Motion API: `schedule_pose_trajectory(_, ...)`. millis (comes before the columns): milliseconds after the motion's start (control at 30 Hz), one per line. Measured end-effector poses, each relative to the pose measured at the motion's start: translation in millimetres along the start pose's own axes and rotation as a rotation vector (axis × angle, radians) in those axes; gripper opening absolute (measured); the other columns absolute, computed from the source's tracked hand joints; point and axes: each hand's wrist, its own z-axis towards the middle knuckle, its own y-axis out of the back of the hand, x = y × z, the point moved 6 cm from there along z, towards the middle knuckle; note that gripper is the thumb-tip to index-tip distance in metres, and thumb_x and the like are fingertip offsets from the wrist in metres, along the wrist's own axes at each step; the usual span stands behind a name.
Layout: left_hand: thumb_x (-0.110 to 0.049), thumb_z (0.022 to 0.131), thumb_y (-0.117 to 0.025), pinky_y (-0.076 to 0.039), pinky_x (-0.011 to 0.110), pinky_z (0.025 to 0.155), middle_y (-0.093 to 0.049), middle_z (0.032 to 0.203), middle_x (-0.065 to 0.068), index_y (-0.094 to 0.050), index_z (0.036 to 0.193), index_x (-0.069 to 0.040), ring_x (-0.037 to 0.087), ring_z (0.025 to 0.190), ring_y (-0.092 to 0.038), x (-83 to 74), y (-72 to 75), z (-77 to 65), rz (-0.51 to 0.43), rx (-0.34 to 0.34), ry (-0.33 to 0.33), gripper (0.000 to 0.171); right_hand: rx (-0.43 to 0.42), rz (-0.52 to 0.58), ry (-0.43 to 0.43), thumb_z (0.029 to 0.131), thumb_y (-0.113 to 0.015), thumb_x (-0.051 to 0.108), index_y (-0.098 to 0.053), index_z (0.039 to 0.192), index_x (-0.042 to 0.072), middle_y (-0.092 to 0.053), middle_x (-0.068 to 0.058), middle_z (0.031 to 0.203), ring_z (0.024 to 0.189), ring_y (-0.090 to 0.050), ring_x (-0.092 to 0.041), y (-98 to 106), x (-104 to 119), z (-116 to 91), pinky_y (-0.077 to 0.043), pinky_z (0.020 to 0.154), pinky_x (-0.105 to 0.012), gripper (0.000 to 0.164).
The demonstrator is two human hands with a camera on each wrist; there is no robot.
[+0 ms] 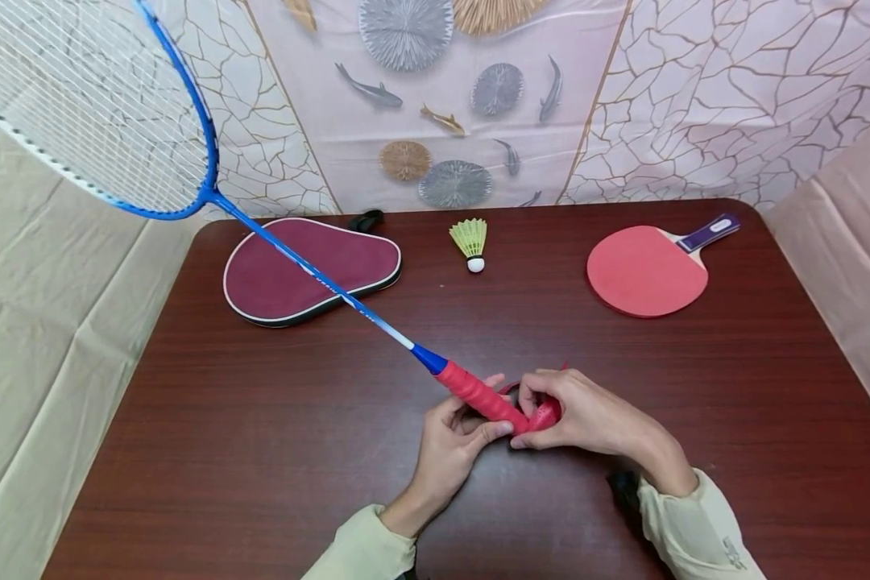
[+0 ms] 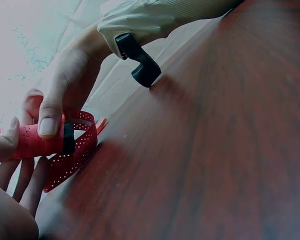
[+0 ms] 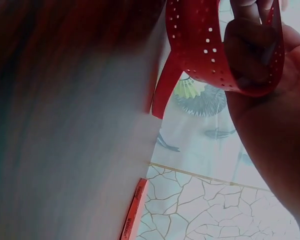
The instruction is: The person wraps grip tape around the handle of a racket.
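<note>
A blue badminton racket slants up to the left, its strung head high over the table's back left. My left hand holds the red-wrapped handle near its lower end, thumb on the near side. At the butt, my right hand pinches red grip tape. In the left wrist view, the right thumb presses the wrapped handle beside its black end, and perforated grip tape loops beyond it. The right wrist view shows the loose tape curving round by the fingers, with a narrow strip hanging.
Along the back of the dark wooden table lie a maroon paddle case, a yellow shuttlecock and a red table tennis paddle. Patterned cloth hangs behind the table. The racket's shaft passes over the case.
</note>
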Motion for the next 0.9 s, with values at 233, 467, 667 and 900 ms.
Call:
schedule_pose_trajectory(233,0.014,0.086,-0.066,-0.056,0.046,0.08,-0.058,0.117,0.03,-0.03,0.147,0.007,0.04,0.106,-0.062,-23.6,-12.7,-1.4,0.068,0.07,-0.045,0.071,0.029,0.021,0.02,0.073,-0.088,0.025,-0.051,0.077,0.026,-0.048,0.011,0.068,0.059,-0.043,-0.004,-4,3,0,-0.033,0.047,-0.017,0.037)
schedule_pose_trajectory(467,0.015,0.082,-0.07,-0.056,0.046,0.078,-0.057,0.113,0.035,-0.046,0.127,0.012,0.032,0.1,-0.066,-26.9,-12.9,-0.5,0.039,0.021,-0.012,0.051,0.042,0.022,0.03,0.073,-0.087,0.038,-0.05,0.075,0.027,-0.044,0.011,0.068,0.06,-0.042,-0.003,-7,4,1,-0.031,0.048,-0.016,0.039)
schedule_pose_trajectory(667,0.012,0.082,-0.072,-0.055,0.046,0.083,-0.061,0.113,0.03,-0.049,0.124,0.011,0.032,0.103,-0.066,-28.3,-10.9,0.4,0.068,0.02,0.011,0.047,0.024,0.031,0.056,0.073,-0.086,0.044,-0.051,0.077,0.028,-0.044,0.011,0.067,0.059,-0.04,-0.001,-6,6,1,-0.031,0.047,-0.016,0.039)
schedule_pose_trajectory(900,0.014,0.083,-0.07,-0.054,0.05,0.082,-0.063,0.109,0.029,-0.048,0.123,0.012,0.035,0.102,-0.066,-19.5,-6.7,0.9,0.052,0.009,-0.009,0.047,0.015,0.043,0.051,0.072,-0.086,0.044,-0.053,0.081,0.027,-0.048,0.012,0.065,0.056,-0.039,-0.001,-2,4,0,-0.031,0.046,-0.016,0.038)
